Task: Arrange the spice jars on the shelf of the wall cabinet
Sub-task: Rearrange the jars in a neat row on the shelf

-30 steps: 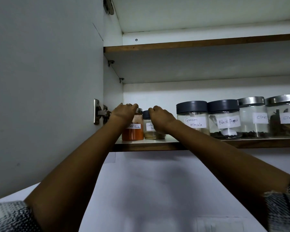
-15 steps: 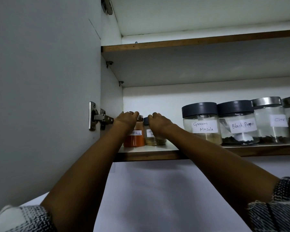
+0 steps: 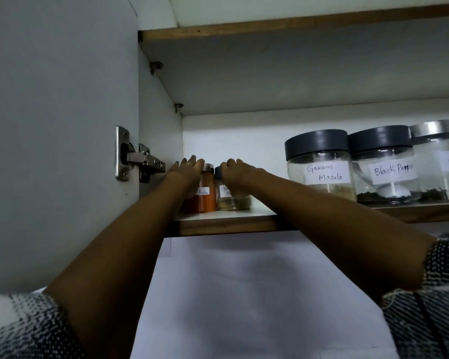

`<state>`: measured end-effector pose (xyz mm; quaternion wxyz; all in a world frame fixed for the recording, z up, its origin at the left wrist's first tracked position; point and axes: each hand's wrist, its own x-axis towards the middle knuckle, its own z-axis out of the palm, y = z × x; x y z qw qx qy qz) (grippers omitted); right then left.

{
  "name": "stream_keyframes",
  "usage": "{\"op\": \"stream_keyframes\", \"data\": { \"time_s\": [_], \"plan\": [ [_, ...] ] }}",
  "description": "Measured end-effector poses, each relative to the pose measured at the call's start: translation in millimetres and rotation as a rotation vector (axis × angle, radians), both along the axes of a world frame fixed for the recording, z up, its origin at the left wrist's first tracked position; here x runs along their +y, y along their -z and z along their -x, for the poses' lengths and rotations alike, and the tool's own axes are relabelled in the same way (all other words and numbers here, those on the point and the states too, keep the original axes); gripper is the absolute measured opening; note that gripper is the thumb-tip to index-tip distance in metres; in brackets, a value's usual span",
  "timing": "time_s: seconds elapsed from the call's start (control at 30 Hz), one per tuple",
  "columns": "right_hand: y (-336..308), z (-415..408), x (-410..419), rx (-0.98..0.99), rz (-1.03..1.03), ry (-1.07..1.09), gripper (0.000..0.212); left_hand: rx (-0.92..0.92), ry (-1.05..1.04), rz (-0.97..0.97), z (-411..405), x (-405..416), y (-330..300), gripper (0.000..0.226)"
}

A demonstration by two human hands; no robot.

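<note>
Two small jars stand at the left end of the lower shelf (image 3: 233, 218). The orange powder jar (image 3: 205, 197) has a silver lid; my left hand (image 3: 189, 169) grips its top. Beside it, touching, is a small jar of pale yellow powder (image 3: 230, 199) with a dark lid; my right hand (image 3: 237, 171) is curled over that lid. Further right stand larger jars in a row: Garam Masala (image 3: 322, 167), Black Pepper (image 3: 385, 168) and a silver-lidded jar (image 3: 441, 161) cut by the frame edge.
The open cabinet door (image 3: 60, 125) hangs at left with a metal hinge (image 3: 138, 158) close to my left hand. An upper shelf (image 3: 296, 29) runs overhead. A bare stretch of shelf separates the small jars from Garam Masala. White wall lies below.
The view has shifted left and nearer, so the large jars slid toward the right edge. Both hands and their small jars have pushed deeper into the shelf's left corner.
</note>
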<state>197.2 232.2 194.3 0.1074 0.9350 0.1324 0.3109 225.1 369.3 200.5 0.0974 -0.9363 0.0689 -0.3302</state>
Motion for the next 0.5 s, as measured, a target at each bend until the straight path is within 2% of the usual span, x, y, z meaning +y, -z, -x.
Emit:
{"op": "stream_keyframes", "data": {
  "time_s": [0.5],
  "plan": [
    [11,-9,0,-0.066,0.056,0.066,0.074,0.031,-0.048,-0.039,-1,2,8,0.083]
  ]
}}
